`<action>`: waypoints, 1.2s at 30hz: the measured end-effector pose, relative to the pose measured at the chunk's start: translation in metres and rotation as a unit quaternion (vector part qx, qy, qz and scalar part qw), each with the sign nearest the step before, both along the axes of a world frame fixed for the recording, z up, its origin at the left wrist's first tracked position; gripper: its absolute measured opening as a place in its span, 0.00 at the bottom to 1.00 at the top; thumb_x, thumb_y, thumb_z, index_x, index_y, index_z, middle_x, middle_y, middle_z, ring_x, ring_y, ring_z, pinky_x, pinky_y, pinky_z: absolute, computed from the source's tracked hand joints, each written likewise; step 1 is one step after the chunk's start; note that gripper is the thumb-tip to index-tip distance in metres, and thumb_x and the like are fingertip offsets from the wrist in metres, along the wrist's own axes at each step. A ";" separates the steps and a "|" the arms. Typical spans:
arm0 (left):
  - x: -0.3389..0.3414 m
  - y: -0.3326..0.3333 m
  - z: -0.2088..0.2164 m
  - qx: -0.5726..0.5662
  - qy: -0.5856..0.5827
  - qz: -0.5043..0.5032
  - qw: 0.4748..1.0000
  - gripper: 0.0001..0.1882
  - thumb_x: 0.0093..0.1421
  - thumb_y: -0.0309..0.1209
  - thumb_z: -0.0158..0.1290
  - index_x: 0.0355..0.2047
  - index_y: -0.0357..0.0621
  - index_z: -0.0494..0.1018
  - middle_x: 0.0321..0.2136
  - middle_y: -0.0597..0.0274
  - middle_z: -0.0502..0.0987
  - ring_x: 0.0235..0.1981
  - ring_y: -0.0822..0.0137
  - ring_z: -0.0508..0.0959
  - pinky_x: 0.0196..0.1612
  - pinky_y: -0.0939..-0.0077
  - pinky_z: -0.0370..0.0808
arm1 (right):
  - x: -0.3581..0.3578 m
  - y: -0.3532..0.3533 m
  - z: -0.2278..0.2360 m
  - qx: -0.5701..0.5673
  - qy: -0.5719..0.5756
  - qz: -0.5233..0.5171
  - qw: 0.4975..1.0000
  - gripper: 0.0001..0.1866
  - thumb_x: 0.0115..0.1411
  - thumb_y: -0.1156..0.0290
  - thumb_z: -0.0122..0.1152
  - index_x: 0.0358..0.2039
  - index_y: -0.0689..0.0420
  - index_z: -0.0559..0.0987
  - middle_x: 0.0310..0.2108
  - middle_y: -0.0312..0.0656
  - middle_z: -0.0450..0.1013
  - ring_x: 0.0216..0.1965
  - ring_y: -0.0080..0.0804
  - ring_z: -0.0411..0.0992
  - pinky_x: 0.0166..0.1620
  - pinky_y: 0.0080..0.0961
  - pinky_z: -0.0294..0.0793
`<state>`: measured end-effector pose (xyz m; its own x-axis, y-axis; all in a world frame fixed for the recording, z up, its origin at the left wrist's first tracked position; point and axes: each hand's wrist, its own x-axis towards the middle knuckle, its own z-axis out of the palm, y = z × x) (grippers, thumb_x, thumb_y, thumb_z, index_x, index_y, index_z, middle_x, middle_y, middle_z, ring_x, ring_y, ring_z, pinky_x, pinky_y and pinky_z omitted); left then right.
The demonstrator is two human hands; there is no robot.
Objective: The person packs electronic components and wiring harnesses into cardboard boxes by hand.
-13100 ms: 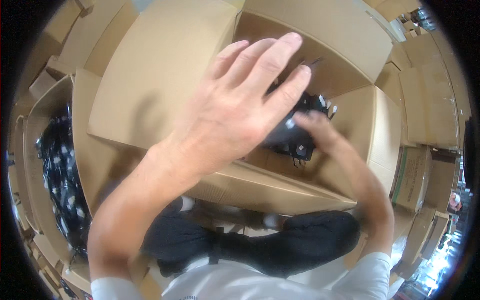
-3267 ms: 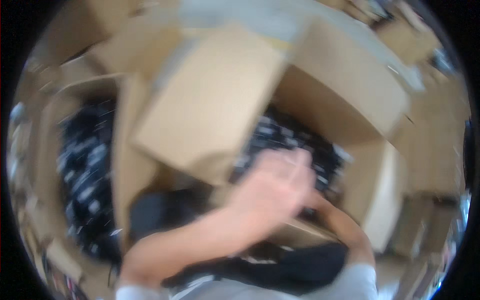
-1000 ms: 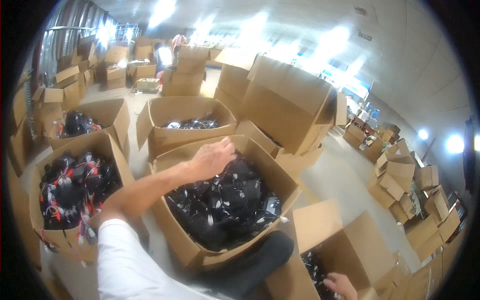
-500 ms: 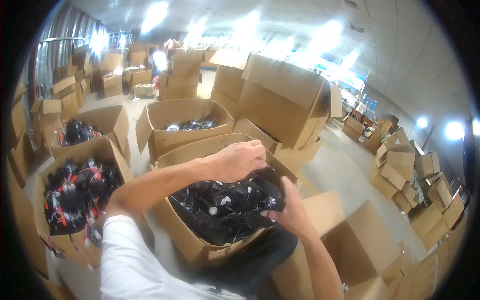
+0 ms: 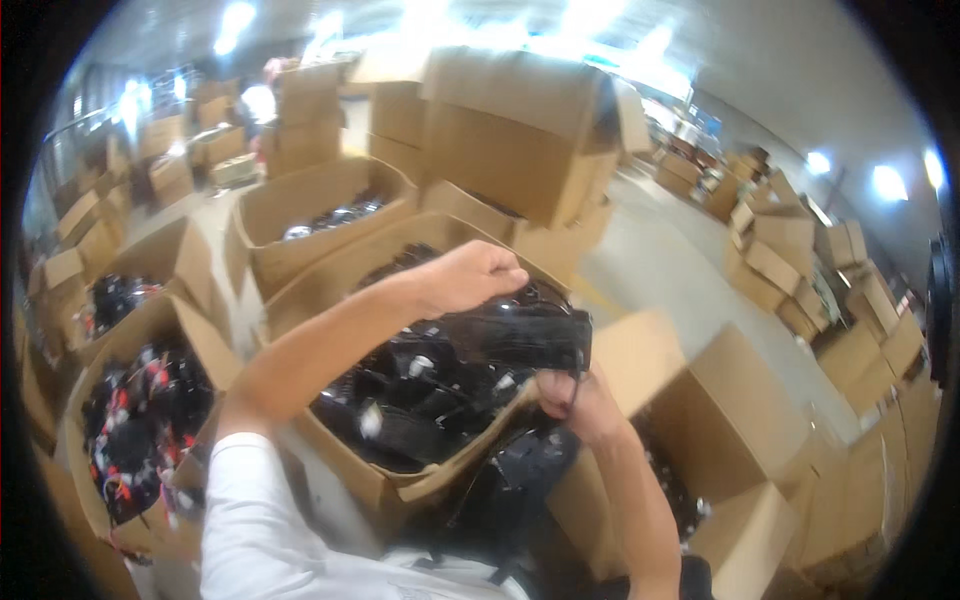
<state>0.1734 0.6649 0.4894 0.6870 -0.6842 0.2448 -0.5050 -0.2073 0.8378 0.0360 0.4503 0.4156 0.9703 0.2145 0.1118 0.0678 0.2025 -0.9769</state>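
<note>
Black box-shaped device (image 5: 525, 335), slightly blurred, at the centre of the frame, over an open cardboard carton (image 5: 335, 290) filled with similar black items (image 5: 430, 385); the left hand (image 5: 475, 275) is curled nearly into a fist at its upper edge, though what those fingers grip cannot be told; the right hand (image 5: 580, 402) is closed on a thin black cord (image 5: 575, 385) below its right end; wired black-and-red parts (image 5: 145, 430) lie boxed at lower left; another open carton (image 5: 740, 400) stands at lower right.
</note>
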 end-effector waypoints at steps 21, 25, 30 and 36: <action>-0.087 -0.200 -0.042 -0.302 -0.202 0.031 0.931 0.12 0.71 0.35 0.53 0.35 0.37 0.72 0.26 0.66 0.73 0.29 0.78 0.69 0.36 0.78 0.71 | -0.082 -0.161 0.024 0.130 -0.033 -0.539 0.832 0.17 0.60 0.54 0.72 0.31 0.51 0.75 0.21 0.29 0.70 0.13 0.15 0.57 0.15 0.16 0.55; -0.107 -0.243 -0.076 0.058 0.044 -0.200 0.977 0.13 0.68 0.36 0.57 0.38 0.35 0.76 0.31 0.62 0.78 0.31 0.72 0.75 0.36 0.73 0.74 | -0.102 -0.181 0.007 0.143 0.026 -0.553 0.820 0.19 0.59 0.54 0.72 0.32 0.54 0.73 0.21 0.31 0.70 0.13 0.15 0.57 0.15 0.17 0.55; -0.113 -0.306 -0.113 -0.225 0.437 -0.199 0.848 0.19 0.65 0.36 0.61 0.49 0.33 0.75 0.42 0.56 0.81 0.39 0.66 0.80 0.46 0.70 0.78 | -0.119 -0.198 -0.013 0.127 0.053 -0.551 0.823 0.21 0.61 0.50 0.70 0.34 0.53 0.72 0.20 0.29 0.64 0.13 0.17 0.56 0.15 0.18 0.53; -0.093 -0.348 -0.141 -0.258 0.371 -0.174 0.875 0.19 0.70 0.36 0.53 0.54 0.35 0.70 0.47 0.58 0.79 0.47 0.64 0.80 0.51 0.64 0.80 | -0.170 -0.259 -0.007 0.170 -0.031 -0.623 0.763 0.11 0.69 0.63 0.58 0.40 0.57 0.75 0.38 0.41 0.76 0.15 0.16 0.55 0.16 0.19 0.52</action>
<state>0.0799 0.3172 0.3480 0.5601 -0.8131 0.1587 0.2599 0.3544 0.8983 -0.1343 0.1915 0.4086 0.3877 -0.9217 0.0084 0.4582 0.1848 -0.8694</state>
